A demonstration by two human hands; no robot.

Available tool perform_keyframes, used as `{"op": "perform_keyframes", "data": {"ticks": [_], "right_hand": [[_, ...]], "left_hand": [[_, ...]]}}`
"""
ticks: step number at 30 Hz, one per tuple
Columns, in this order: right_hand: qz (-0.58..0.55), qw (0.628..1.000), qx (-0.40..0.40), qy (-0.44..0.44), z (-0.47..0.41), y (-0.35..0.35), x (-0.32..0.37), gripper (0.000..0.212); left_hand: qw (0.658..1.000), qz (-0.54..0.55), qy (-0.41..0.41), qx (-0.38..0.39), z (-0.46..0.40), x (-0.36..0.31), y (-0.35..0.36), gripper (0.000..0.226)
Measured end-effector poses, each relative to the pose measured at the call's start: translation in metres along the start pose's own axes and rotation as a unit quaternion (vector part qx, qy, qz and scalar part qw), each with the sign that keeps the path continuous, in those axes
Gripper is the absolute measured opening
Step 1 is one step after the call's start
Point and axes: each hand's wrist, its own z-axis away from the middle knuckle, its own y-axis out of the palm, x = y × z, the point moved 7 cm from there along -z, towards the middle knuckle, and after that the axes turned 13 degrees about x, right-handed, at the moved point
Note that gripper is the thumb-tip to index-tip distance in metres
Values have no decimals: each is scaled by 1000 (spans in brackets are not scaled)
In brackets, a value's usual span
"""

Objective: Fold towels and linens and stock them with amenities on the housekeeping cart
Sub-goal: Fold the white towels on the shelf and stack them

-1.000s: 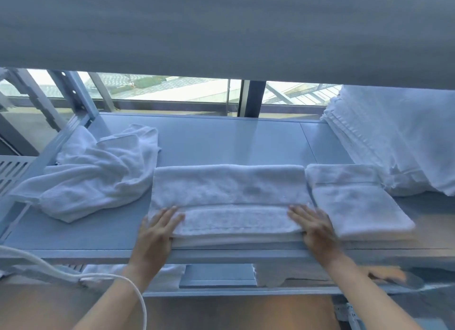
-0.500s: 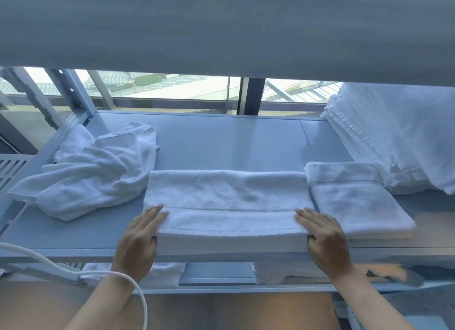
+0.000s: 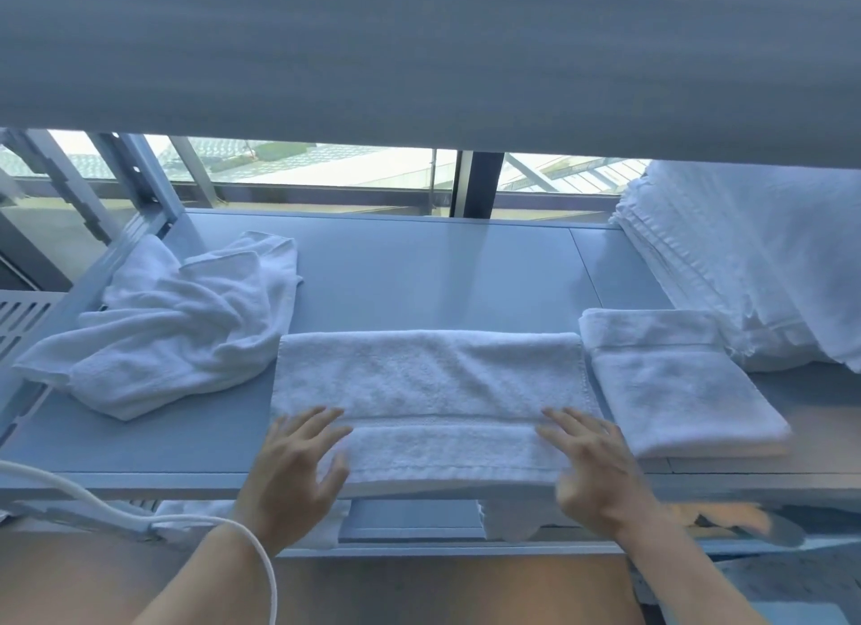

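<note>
Behind the grey shelf (image 3: pixel 419 275) a window lets in daylight. On the shelf, in the middle of the frame, lies a long folded towel (image 3: pixel 428 391), near the front edge. At the lower middle, the left hand (image 3: pixel 293 475) and the right hand (image 3: pixel 591 471) are over its two front corners, fingers spread and loose, grasping nothing. A crumpled towel (image 3: pixel 172 331) lies at the left, a small folded towel (image 3: pixel 675 387) at the right, and a tall stack of linens (image 3: pixel 745 261) at the far right

Cool daylight from the window (image 3: pixel 326 163) behind; motion-blurred right hand (image 3: pixel 601 475).
</note>
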Motion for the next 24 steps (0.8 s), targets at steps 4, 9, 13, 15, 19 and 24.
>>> {"op": "perform_keyframes", "data": {"ticks": [4,9,13,15,19,24], "right_hand": [[-47,996,-17,-72,-57,5,95,64],[3,998,63,-15,-125,41,82,68],[-13,996,21,82,-128,24,-19,69],[-7,996,30,84,-132,19,-39,69],[-9,998,24,66,-142,10,-42,69],[8,998,1,65,-129,16,-15,64]], "left_hand": [[995,-48,10,90,-69,-37,29,57],[983,-95,-58,148,-96,0,56,69],[983,-107,-60,139,-79,35,50,72],[982,-107,-66,144,-76,37,50,73],[982,-102,-73,141,-76,28,49,73],[982,-91,-100,130,-68,25,46,67]]}}
